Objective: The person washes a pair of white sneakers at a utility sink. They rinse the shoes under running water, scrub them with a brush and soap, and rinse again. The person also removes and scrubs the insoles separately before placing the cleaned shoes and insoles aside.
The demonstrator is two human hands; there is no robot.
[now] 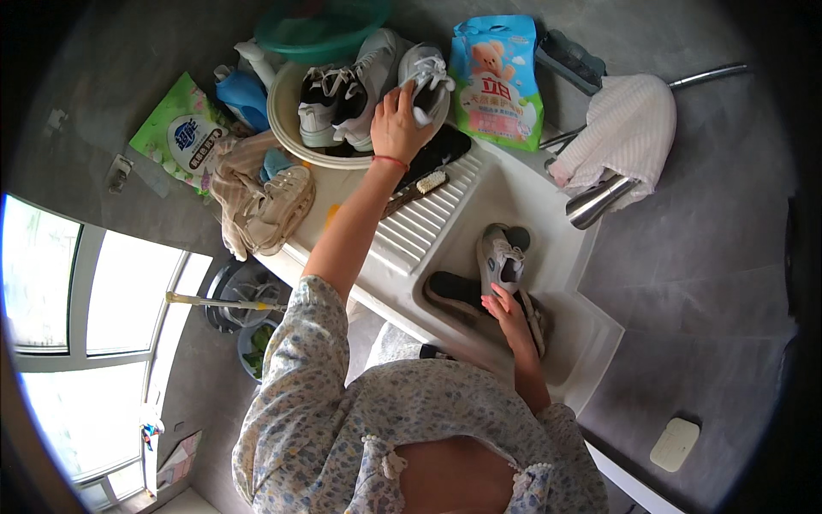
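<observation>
My left hand (pixel 401 128) grips the rear of a white-and-grey sneaker (pixel 429 67) with white laces, at the right side of a cream basin (pixel 280 122). The fingers lie along the shoe's side. More worn sneakers (pixel 372 64) stand heel-down in that basin. Down in the white laundry sink (pixel 507 173), my right hand (pixel 510 315) touches the heel of a grey sneaker (pixel 494 254); its grip is unclear. A dark-soled shoe (pixel 453 289) and another shoe (pixel 536 321) lie around it, partly hidden.
A wooden scrub brush (pixel 430 185) rests on the ribbed washboard (pixel 427 225). Detergent bags (pixel 498 83) (pixel 186 138), a blue bottle (pixel 241 96) and a beige shoe (pixel 282 205) on striped cloth line the counter. A towel-draped metal faucet (pixel 600 199) overhangs the sink's right side.
</observation>
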